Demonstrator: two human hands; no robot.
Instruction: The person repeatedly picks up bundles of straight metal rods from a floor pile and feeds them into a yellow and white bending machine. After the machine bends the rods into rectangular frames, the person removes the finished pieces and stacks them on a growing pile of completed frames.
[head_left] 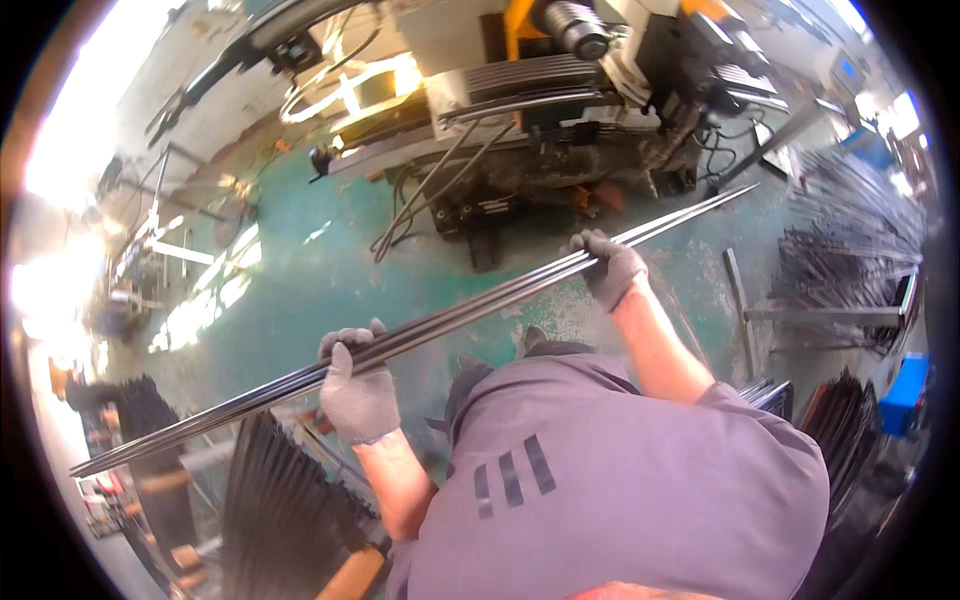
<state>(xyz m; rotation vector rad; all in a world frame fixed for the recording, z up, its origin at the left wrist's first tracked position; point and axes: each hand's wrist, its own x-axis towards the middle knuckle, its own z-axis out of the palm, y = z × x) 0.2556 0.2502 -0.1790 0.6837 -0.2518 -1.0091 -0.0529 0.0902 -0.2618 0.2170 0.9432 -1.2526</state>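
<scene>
A bundle of several long, thin metal rods (480,306) stretches slantwise across in front of my body, its left end nearer and lower, its right end farther off. My left hand (358,388), in a grey work glove, is closed round the bundle left of the middle, thumb up over it. Farther along to the right, my right hand (612,270), gloved the same way, grips the rods with its fingers wrapped over them. Between the hands the rods lie close together; toward the right end they spread slightly.
Ahead stands a machine (560,150) with more rods lying on its top and loose cables (400,215) hanging down. Stacked dark rods (845,255) fill a metal rack at the right. Another dark stack (280,510) stands at lower left. A blue box (905,395) is at far right.
</scene>
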